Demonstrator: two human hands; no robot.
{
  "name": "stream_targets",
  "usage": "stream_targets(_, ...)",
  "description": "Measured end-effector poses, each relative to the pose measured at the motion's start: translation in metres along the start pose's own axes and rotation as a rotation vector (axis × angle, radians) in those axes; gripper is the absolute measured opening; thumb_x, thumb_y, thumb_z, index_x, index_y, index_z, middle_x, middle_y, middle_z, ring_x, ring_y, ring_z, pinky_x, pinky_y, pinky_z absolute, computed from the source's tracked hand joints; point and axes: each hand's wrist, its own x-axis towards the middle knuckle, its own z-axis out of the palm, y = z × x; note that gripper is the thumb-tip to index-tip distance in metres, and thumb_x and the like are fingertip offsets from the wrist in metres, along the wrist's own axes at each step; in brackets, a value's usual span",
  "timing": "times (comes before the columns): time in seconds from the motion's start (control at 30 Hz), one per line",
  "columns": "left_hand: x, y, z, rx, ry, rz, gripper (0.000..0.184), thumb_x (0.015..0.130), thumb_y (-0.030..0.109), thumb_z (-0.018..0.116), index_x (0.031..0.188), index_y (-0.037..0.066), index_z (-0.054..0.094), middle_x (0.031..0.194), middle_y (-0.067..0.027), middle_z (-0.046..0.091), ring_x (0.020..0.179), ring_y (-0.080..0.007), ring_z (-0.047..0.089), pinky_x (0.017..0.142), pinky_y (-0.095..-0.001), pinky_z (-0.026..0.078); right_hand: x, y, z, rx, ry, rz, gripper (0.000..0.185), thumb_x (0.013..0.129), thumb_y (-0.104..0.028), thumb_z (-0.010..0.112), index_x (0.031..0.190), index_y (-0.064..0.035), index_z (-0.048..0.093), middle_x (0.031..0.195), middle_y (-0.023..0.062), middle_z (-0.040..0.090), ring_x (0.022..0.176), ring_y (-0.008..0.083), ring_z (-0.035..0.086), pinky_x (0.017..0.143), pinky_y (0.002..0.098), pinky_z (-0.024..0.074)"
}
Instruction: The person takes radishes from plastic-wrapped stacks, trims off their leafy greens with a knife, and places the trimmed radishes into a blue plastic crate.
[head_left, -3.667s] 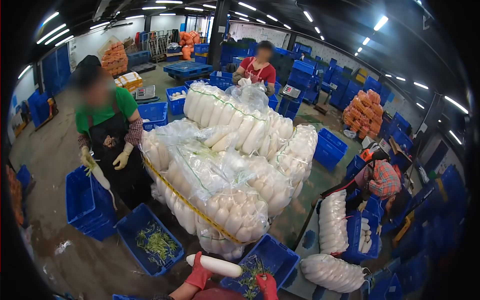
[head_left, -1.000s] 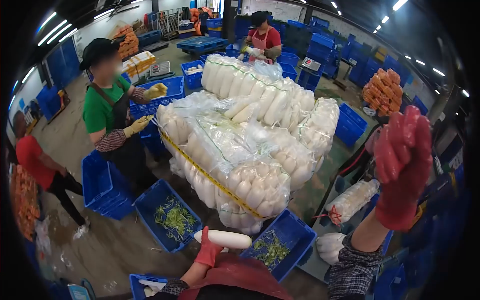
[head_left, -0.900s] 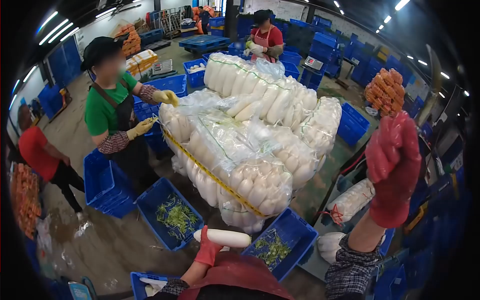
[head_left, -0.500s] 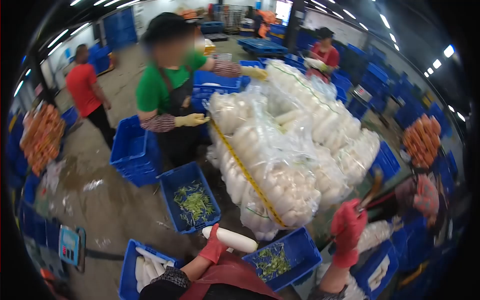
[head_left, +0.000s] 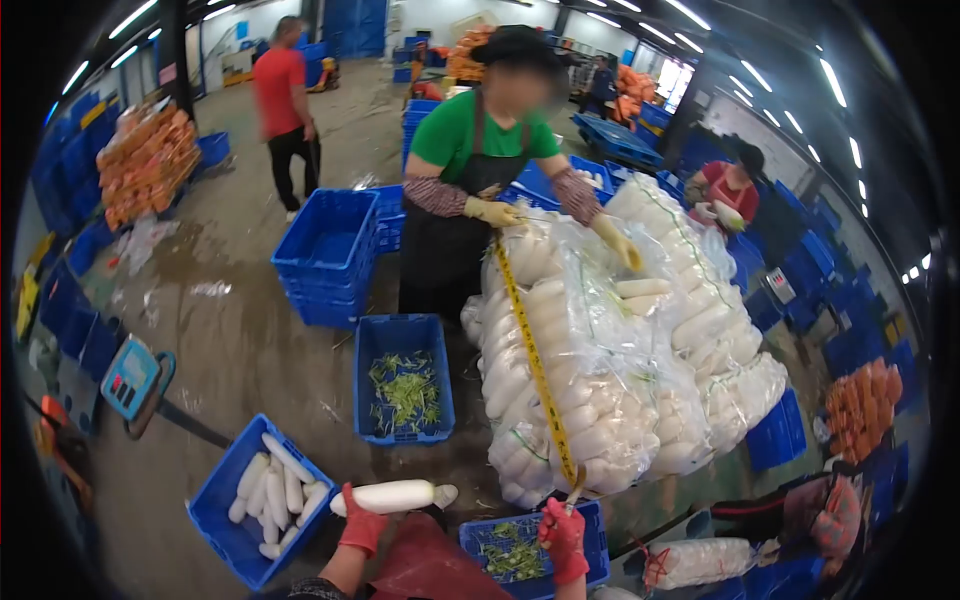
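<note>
My left hand [head_left: 362, 522], in a red glove, grips the left end of a white radish [head_left: 392, 496] that lies level in front of my red apron. My right hand [head_left: 563, 541], also red-gloved, is closed on the handle of a small curved knife [head_left: 575, 487], its blade pointing up. Under and beside that hand is a blue crate [head_left: 593, 520] with green leaf trimmings [head_left: 513, 552]. At the lower left a blue crate [head_left: 218, 480] holds several white radishes [head_left: 270, 500].
Ahead stands a large pile of bagged radishes [head_left: 600, 400] with a yellow strap [head_left: 533, 350]. A co-worker in green [head_left: 450, 140] leans over it. Nearby are another trimmings crate [head_left: 402, 436], stacked blue crates [head_left: 325, 250] and a scale [head_left: 132, 378].
The view has swung left, bringing the radish crate and scale further in. My right hand has come down from its raised position to above the trimmings crate. My left hand still holds the radish.
</note>
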Motion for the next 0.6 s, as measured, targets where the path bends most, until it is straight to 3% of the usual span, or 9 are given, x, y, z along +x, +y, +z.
stream_targets(0.13, -0.001, 0.037, -0.046, -0.125, -0.062, 0.183, 0.084, 0.076, 0.075, 0.053, 0.138, 0.019, 0.047, 0.139, -0.0078, 0.052, 0.126, -0.0325, 0.051, 0.105, -0.0497, 0.04, 0.007, 0.023, 0.017, -0.081, -0.06, 0.151, 0.022, 0.09, -0.024, 0.069, 0.083, -0.009, 0.055, 0.061, 0.0006, 0.05, 0.043, 0.0146, 0.048, 0.038, 0.03, 0.0377)
stream_targets(0.2, -0.024, 0.047, -0.1, -0.23, -0.032, 0.346, 0.082, 0.077, 0.076, 0.05, 0.137, 0.02, 0.049, 0.138, -0.0043, 0.054, 0.125, -0.0291, 0.054, 0.103, -0.0434, 0.043, 0.003, 0.027, 0.034, -0.224, -0.116, 0.214, 0.023, 0.091, -0.025, 0.068, 0.081, -0.0105, 0.053, 0.06, -0.0007, 0.048, 0.044, 0.014, 0.047, 0.039, 0.0297, 0.0367)
stream_targets(0.23, -0.031, 0.051, -0.127, -0.3, 0.049, 0.396, 0.082, 0.077, 0.076, 0.05, 0.137, 0.02, 0.049, 0.138, -0.0043, 0.054, 0.125, -0.0291, 0.054, 0.103, -0.0434, 0.043, 0.008, 0.035, 0.037, -0.218, -0.137, 0.221, 0.023, 0.092, -0.026, 0.067, 0.081, -0.0111, 0.053, 0.06, -0.0012, 0.047, 0.045, 0.0136, 0.046, 0.039, 0.0293, 0.036)
stream_targets(0.3, -0.023, 0.08, -0.149, -0.414, -0.022, 0.491, 0.073, 0.084, 0.071, 0.045, 0.132, 0.017, 0.053, 0.134, -0.0064, 0.058, 0.122, -0.0278, 0.055, 0.106, -0.0478, 0.043, 0.018, 0.045, 0.048, -0.265, -0.173, 0.257, 0.024, 0.094, -0.029, 0.064, 0.081, -0.0117, 0.053, 0.06, -0.0016, 0.045, 0.046, 0.0132, 0.045, 0.039, 0.0284, 0.0342)
stream_targets(0.33, -0.035, 0.098, -0.135, -0.483, 0.233, 0.556, 0.076, 0.083, 0.074, 0.045, 0.131, 0.015, 0.055, 0.132, -0.007, 0.059, 0.121, -0.0276, 0.055, 0.105, -0.0462, 0.043, 0.024, 0.051, 0.053, -0.331, -0.221, 0.313, 0.024, 0.094, -0.029, 0.064, 0.081, -0.0117, 0.053, 0.06, -0.0016, 0.045, 0.046, 0.0132, 0.045, 0.039, 0.0284, 0.0342)
stream_targets(0.4, -0.03, 0.115, -0.174, -0.39, 0.254, 0.685, 0.082, 0.083, 0.076, 0.043, 0.133, 0.012, 0.054, 0.13, -0.0084, 0.059, 0.12, -0.0283, 0.055, 0.104, -0.0429, 0.042, 0.034, 0.057, 0.058, -0.4, -0.201, 0.377, 0.024, 0.094, -0.029, 0.063, 0.081, -0.0114, 0.053, 0.061, -0.0009, 0.045, 0.046, 0.014, 0.045, 0.039, 0.0283, 0.0339)
stream_targets(0.47, -0.062, 0.131, -0.14, -0.264, 0.226, 0.766, 0.085, 0.085, 0.076, 0.041, 0.135, 0.008, 0.052, 0.131, -0.0088, 0.058, 0.121, -0.0279, 0.053, 0.106, -0.0395, 0.04, 0.042, 0.067, 0.07, -0.476, -0.208, 0.418, 0.023, 0.094, -0.028, 0.063, 0.082, -0.0106, 0.054, 0.061, -0.0003, 0.046, 0.046, 0.0148, 0.045, 0.039, 0.0289, 0.0341)
stream_targets(0.53, -0.07, 0.151, -0.124, -0.353, 0.23, 0.733, 0.087, 0.085, 0.077, 0.039, 0.136, 0.007, 0.051, 0.134, -0.0094, 0.054, 0.12, -0.026, 0.051, 0.105, -0.0373, 0.039, 0.053, 0.078, 0.074, -0.511, -0.191, 0.464, 0.02, 0.093, -0.024, 0.066, 0.083, -0.0108, 0.054, 0.06, 0.0005, 0.048, 0.044, 0.015, 0.044, 0.038, 0.0291, 0.0342)
stream_targets(0.6, -0.012, 0.183, -0.198, -0.549, 0.231, 0.79, 0.066, 0.081, 0.061, 0.061, 0.131, 0.018, 0.055, 0.129, -0.0034, 0.06, 0.118, -0.0239, 0.057, 0.103, -0.0436, 0.042, 0.059, 0.089, 0.079, -0.573, -0.22, 0.468, 0.023, 0.094, -0.027, 0.062, 0.083, -0.0096, 0.054, 0.061, 0.0001, 0.047, 0.045, 0.015, 0.045, 0.038, 0.0298, 0.0351)
